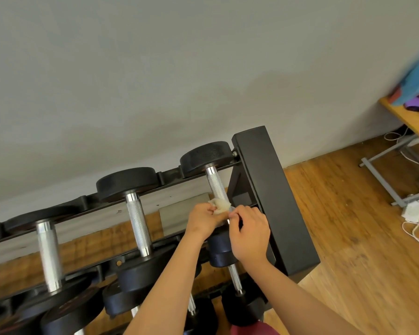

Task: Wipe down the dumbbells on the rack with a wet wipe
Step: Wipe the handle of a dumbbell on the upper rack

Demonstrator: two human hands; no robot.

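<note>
A black dumbbell rack (271, 189) holds several black dumbbells with knurled steel handles on its top tier. The rightmost dumbbell (215, 182) lies next to the rack's end post. My left hand (202, 222) grips a crumpled white wet wipe (221, 205) against the near part of that dumbbell's handle. My right hand (249, 234) sits just right of it, its fingertips pinching at the wipe's edge by the handle. The hands hide the handle's near end. A second dumbbell (137, 213) and a third dumbbell (47, 252) lie to the left.
More dumbbells (235, 281) sit on a lower tier under my arms. A grey wall is behind the rack. To the right is wooden floor (348, 238), white cables with an adapter (414, 211), and a wooden table (411, 117) on grey metal legs carrying coloured items.
</note>
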